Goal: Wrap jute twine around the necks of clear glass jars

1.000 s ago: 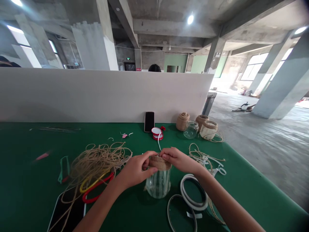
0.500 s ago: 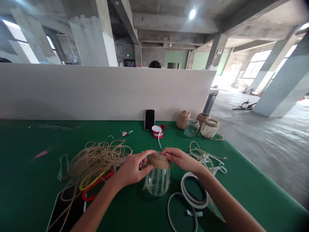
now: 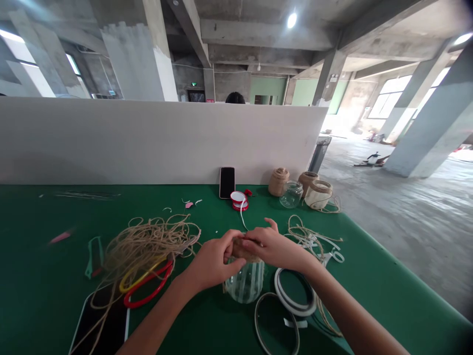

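Observation:
A clear glass jar (image 3: 245,283) with twine (image 3: 244,250) wound around its neck stands upright on the green table in front of me. My left hand (image 3: 214,260) grips the left side of the neck, thumb across the front and fingers curled behind. From the right, my right hand (image 3: 272,246) closes over the rim and the wound twine, one finger sticking up. Both hands cover much of the jar's mouth. A tangled heap of twine (image 3: 151,239) lies left of my left hand, beside red-and-yellow-handled scissors (image 3: 151,291).
Rolls of tape (image 3: 277,281) lie right of the jar, near white scissors (image 3: 332,255) and loose twine. Behind are a red-and-white ribbon spool (image 3: 239,199), a phone (image 3: 226,182) and several jars (image 3: 291,195). A tablet (image 3: 101,320) lies front left. A white partition (image 3: 158,143) bounds the back.
My right hand has slid left and forward over the jar's rim, covering more of the twine, and one finger has lifted. The left hand stays at the neck, a little further right.

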Tool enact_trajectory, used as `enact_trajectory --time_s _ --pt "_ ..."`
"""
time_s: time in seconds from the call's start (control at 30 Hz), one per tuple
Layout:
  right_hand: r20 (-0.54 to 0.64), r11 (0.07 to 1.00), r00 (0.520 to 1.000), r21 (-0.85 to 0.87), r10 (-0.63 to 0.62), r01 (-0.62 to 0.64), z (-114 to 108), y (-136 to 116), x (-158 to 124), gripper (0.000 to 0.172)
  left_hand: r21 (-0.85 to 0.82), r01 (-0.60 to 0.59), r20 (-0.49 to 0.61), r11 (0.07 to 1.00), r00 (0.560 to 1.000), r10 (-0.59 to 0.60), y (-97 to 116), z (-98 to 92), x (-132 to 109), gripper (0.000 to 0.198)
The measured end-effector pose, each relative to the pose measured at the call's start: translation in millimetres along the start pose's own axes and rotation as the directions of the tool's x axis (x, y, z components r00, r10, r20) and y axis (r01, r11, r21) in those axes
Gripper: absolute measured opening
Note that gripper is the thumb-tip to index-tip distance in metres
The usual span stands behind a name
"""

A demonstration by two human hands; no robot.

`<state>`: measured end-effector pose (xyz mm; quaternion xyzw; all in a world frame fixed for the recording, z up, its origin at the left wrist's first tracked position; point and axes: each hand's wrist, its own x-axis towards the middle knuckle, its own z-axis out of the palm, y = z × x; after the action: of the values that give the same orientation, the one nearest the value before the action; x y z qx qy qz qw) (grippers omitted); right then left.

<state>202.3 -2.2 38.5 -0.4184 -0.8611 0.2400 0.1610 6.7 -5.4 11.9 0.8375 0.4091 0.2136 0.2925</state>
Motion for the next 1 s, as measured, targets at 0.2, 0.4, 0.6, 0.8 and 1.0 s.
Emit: enact_trajectory --time_s 0.2,0.4,0.6,0.8,1.0 --pt "0.04 0.997 0.999 0.081 0.017 -0.021 -1.5 5.8 -3.3 0.032 -0.015 0.002 0.019 1.0 1.0 -0.001 -10.3 -7.9 -2.8 0.047" --pt "0.038 0.992 0.999 0.122 -0.031 0.027 -3.1 19.0 -4.6 0.037 0.025 0.031 0.027 0.999 0.999 -0.032 -21.4 -12.5 -1.5 0.046" --pt "0.031 0.966 0.994 0.241 -0.108 0.098 1.3 34.2 -4.3 0.045 -0.106 0.027 0.058 0.994 0.998 -0.02 -25.5 -7.3 2.0 0.046" --pt "0.059 0.979 0.997 0.2 -0.045 0.032 -8.1 32.0 -13.8 0.038 -0.261 0.016 0.087 0.965 0.996 0.007 -19.5 1.6 5.6 0.044" --pt "0.1 0.996 0.995 0.077 0.027 -0.035 -15.8 11.9 -11.3 0.041 -0.256 -0.003 0.062 0.967 0.998 0.019 -7.9 12.7 7.1 0.043"
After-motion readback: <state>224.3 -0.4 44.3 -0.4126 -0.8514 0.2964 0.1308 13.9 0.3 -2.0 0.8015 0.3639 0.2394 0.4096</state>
